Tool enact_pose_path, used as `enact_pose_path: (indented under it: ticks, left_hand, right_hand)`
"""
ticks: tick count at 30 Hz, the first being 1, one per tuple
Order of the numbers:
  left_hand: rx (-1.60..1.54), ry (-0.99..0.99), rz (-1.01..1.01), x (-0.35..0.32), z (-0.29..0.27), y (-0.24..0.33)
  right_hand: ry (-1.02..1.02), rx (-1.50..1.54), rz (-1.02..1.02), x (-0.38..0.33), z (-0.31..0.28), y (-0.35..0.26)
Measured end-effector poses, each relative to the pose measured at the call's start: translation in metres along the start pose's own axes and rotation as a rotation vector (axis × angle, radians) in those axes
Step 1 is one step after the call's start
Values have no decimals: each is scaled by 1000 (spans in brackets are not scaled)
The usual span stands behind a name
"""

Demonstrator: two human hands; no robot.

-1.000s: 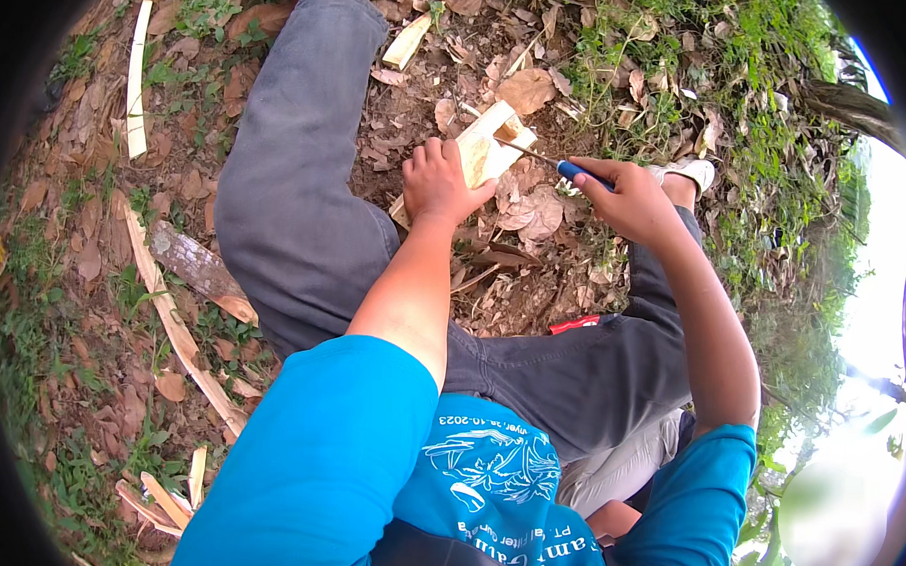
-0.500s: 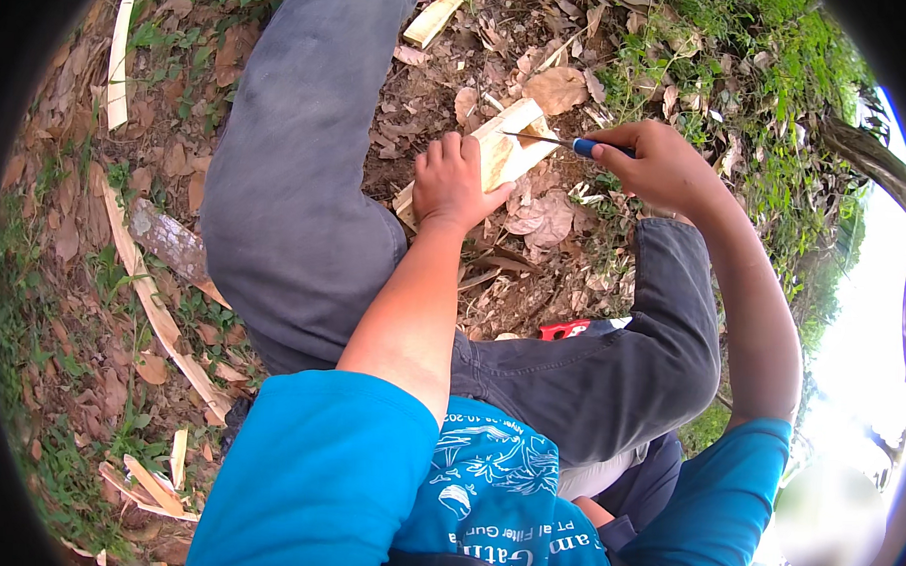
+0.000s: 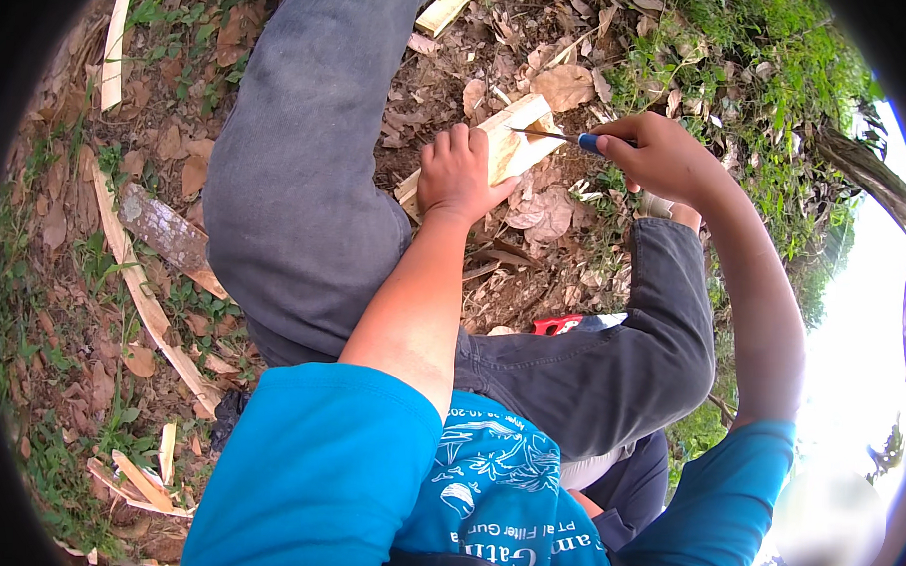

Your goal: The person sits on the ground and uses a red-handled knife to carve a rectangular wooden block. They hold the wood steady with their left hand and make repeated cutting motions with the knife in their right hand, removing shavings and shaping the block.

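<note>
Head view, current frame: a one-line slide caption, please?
Left hand on a pale piece of wood, right hand holding a thin blue-handled tool over it, among dry leaves.

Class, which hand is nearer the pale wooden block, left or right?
Left. The left hand is on the pale wooden block; the right hand is off to its right, holding a blue-handled tool.

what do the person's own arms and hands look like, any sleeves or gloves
The left sleeve and right sleeve are short, loose and bright blue, with no print visible on them. Below them, the left forearm and right forearm are uncovered. The left hand and right hand wear no gloves, and no watch shows at either wrist.
</note>
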State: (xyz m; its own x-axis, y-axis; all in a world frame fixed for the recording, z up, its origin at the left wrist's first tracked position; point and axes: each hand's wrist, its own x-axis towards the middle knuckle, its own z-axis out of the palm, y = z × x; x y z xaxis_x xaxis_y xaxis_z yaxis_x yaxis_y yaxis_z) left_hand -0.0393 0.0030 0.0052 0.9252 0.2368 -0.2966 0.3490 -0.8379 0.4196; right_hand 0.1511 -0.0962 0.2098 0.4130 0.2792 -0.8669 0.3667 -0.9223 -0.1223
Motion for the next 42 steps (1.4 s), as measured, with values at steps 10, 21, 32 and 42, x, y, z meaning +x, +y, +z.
enact_pose_path:
  ticks: [10,21,32,42]
  left_hand:
    - [10,-43,-21,0,0,2]
    - [-49,-2,-18,-2,-5,8]
    - [-24,-15,-22,-4,-8,5]
    - [-2,-40,-27,-3,-2,3]
  right_hand:
    - [206,-104,8,-7,55,-39]
    - [786,360,-52,-28,245,-29]
    - [-24,74,28,10,18,-11]
    - [5,-27,80,27,21,-46]
